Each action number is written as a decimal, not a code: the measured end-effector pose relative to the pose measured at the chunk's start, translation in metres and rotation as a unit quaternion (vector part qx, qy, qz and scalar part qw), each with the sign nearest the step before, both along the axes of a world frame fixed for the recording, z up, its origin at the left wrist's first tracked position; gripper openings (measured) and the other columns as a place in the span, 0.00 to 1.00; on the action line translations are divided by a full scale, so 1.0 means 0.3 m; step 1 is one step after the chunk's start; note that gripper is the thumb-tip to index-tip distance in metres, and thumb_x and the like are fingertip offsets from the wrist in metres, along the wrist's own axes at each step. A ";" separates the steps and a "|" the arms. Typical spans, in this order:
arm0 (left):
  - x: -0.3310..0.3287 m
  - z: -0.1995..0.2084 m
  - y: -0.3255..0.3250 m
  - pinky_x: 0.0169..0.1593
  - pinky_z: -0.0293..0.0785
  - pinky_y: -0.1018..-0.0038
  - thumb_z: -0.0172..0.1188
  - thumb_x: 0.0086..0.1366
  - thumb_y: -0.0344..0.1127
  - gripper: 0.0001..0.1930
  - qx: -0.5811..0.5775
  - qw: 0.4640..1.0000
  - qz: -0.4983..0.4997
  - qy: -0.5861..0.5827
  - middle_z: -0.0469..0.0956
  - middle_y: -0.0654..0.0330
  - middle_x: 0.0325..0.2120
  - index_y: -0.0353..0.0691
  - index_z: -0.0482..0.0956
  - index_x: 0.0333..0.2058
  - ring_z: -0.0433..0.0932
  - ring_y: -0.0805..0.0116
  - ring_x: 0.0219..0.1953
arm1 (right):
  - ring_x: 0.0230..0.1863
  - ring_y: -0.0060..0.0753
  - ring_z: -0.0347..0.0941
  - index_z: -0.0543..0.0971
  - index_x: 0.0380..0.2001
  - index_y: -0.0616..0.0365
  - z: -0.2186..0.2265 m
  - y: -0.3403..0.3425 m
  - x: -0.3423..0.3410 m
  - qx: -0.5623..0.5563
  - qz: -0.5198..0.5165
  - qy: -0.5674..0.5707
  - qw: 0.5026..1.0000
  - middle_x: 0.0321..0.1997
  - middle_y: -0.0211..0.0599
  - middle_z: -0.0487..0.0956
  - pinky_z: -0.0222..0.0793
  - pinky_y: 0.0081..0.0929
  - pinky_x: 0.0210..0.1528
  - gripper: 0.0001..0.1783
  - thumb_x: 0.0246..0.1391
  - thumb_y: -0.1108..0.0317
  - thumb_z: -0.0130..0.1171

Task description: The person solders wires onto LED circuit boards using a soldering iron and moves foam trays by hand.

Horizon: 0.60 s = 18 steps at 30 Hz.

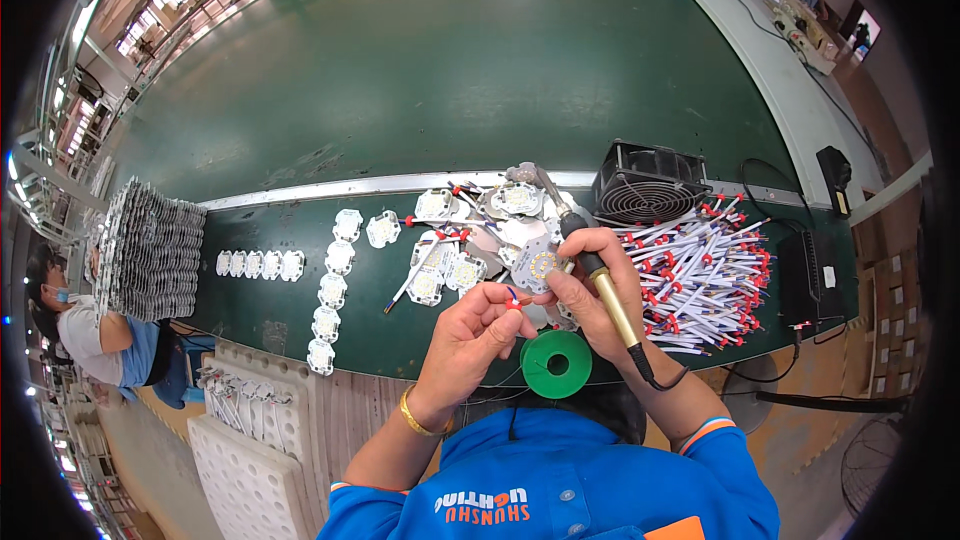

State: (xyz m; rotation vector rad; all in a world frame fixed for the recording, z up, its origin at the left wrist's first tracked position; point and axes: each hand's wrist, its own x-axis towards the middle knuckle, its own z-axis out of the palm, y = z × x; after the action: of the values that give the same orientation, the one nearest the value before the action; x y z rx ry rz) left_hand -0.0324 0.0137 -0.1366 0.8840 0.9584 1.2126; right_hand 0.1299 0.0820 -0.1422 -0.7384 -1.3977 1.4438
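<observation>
Near the table's front edge, my left hand (pixel 480 330) is closed on a wire lead (pixel 514 304) with a red part and a blue strand at its end. Close beside it my right hand (pixel 598 290) wraps round a soldering iron (pixel 608 312) with a black and gold handle, which slants up and away to the left. A round LED board (pixel 535 264) shows by the right fingertips; whether they touch it I cannot tell. A green solder spool (pixel 582 365) sits just below both hands. Beyond them lies a loose heap of white LED boards (pixel 432 252) with several leads on it.
A black fan (pixel 648 185) stands behind a large pile of white leads with red parts (pixel 700 280). To the left are rows of white boards (pixel 332 290) and a tall stack of boards (pixel 152 250). A person (pixel 105 335) sits at the far left.
</observation>
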 end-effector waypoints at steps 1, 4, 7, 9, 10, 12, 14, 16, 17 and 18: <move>-0.001 0.001 -0.002 0.27 0.56 0.86 0.53 0.68 0.36 0.10 -0.004 1.000 -0.002 0.000 0.73 0.68 0.24 0.37 0.71 0.43 0.61 0.84 0.23 | 0.29 0.18 0.74 0.68 0.43 0.59 0.000 -0.003 -0.001 -0.005 0.000 0.002 1.000 0.32 0.32 0.71 0.68 0.15 0.29 0.16 0.52 0.75 0.61; -0.003 0.000 -0.009 0.26 0.56 0.86 0.53 0.68 0.36 0.10 -0.008 1.000 -0.011 0.001 0.72 0.68 0.24 0.37 0.71 0.42 0.61 0.84 0.22 | 0.28 0.16 0.69 0.69 0.42 0.58 -0.003 -0.006 -0.005 0.010 -0.009 0.001 1.000 0.32 0.30 0.71 0.65 0.15 0.29 0.15 0.52 0.73 0.61; -0.011 -0.007 -0.008 0.29 0.61 0.87 0.52 0.68 0.35 0.11 -0.004 1.000 -0.023 -0.005 0.78 0.63 0.29 0.36 0.71 0.45 0.64 0.84 0.24 | 0.28 0.15 0.64 0.70 0.41 0.57 -0.006 -0.006 -0.005 0.054 -0.028 -0.045 0.997 0.31 0.29 0.71 0.62 0.15 0.30 0.14 0.53 0.70 0.62; -0.010 -0.014 -0.009 0.29 0.61 0.87 0.53 0.68 0.35 0.11 -0.001 1.000 -0.017 -0.009 0.78 0.63 0.29 0.36 0.71 0.45 0.64 0.84 0.24 | 0.30 0.16 0.63 0.71 0.40 0.57 -0.004 -0.011 -0.001 0.036 -0.029 -0.040 0.998 0.32 0.27 0.71 0.61 0.16 0.32 0.14 0.52 0.69 0.62; -0.010 -0.016 -0.010 0.28 0.61 0.87 0.53 0.68 0.35 0.11 -0.003 1.000 -0.014 -0.010 0.78 0.63 0.28 0.36 0.71 0.45 0.64 0.84 0.24 | 0.30 0.16 0.63 0.71 0.40 0.57 -0.002 -0.011 0.001 0.037 -0.029 -0.039 0.998 0.32 0.27 0.71 0.61 0.16 0.32 0.14 0.52 0.69 0.62; -0.009 -0.020 -0.011 0.27 0.60 0.87 0.53 0.68 0.35 0.11 -0.004 1.000 -0.012 -0.006 0.78 0.63 0.28 0.36 0.71 0.45 0.64 0.84 0.23 | 0.30 0.17 0.64 0.71 0.40 0.57 0.003 -0.011 0.006 0.071 -0.039 -0.082 0.993 0.32 0.28 0.71 0.62 0.17 0.33 0.14 0.52 0.71 0.62; -0.007 -0.021 -0.012 0.27 0.60 0.87 0.53 0.68 0.35 0.12 -0.008 1.000 -0.011 -0.003 0.78 0.63 0.28 0.36 0.71 0.45 0.63 0.84 0.23 | 0.31 0.17 0.64 0.71 0.40 0.57 0.007 -0.011 0.006 0.079 -0.039 -0.084 0.993 0.33 0.28 0.72 0.62 0.17 0.33 0.14 0.51 0.71 0.62; -0.005 -0.023 -0.010 0.26 0.59 0.87 0.53 0.68 0.36 0.11 -0.011 1.000 -0.009 -0.009 0.78 0.63 0.27 0.37 0.71 0.45 0.63 0.85 0.22 | 0.31 0.18 0.64 0.70 0.40 0.57 0.008 -0.012 0.005 0.086 -0.040 -0.086 0.992 0.33 0.28 0.72 0.63 0.18 0.34 0.14 0.51 0.71 0.62; -0.004 -0.024 -0.010 0.26 0.59 0.87 0.53 0.68 0.36 0.11 -0.011 1.000 -0.008 -0.008 0.78 0.63 0.27 0.37 0.71 0.45 0.63 0.85 0.22 | 0.31 0.18 0.65 0.70 0.40 0.57 0.008 -0.013 0.005 0.089 -0.040 -0.091 0.991 0.34 0.29 0.72 0.63 0.18 0.34 0.14 0.51 0.71 0.62; -0.004 -0.025 -0.009 0.26 0.59 0.87 0.53 0.68 0.35 0.11 -0.013 1.000 -0.005 -0.012 0.78 0.63 0.27 0.37 0.71 0.44 0.63 0.85 0.22 | 0.31 0.19 0.65 0.70 0.40 0.57 0.007 -0.014 0.005 0.106 -0.047 -0.099 0.988 0.34 0.30 0.72 0.64 0.18 0.35 0.14 0.50 0.72 0.62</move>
State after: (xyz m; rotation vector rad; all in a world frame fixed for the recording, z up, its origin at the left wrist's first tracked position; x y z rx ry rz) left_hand -0.0336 0.0111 -0.1442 0.8501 0.9477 1.1979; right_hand 0.1315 0.0778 -0.1402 -0.8164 -1.6171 1.1523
